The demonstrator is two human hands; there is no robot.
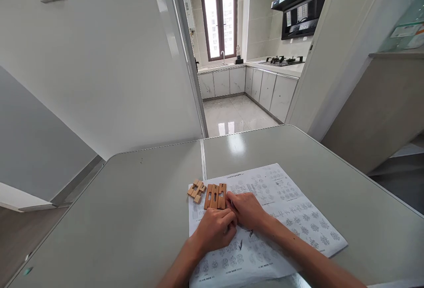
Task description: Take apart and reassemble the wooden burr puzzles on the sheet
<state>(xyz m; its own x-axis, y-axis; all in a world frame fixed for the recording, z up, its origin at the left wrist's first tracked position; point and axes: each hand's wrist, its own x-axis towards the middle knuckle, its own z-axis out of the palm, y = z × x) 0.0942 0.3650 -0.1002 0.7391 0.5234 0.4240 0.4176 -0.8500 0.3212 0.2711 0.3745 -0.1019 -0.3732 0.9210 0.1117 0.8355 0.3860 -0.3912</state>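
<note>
Three notched wooden puzzle pieces [215, 196], at least two marked with numbers, lie side by side on a printed instruction sheet [311, 217]. To their left rests a small cluster of interlocked lighter wooden pieces [196, 191]. My left hand [218, 229] is closed with curled fingers just below the row, close to its lower edge. At the row's right end is my right hand [247, 210], its fingers bent together against the last piece. The two hands meet at the fingers. Whatever lies between their fingertips is hidden.
The grey-green table [139, 217] has a pale seam running to its far edge. A white panel [132, 67] stands beyond it on the left. Through the doorway are kitchen cabinets [265, 87], a gas stove [284, 60] and a window [219, 18].
</note>
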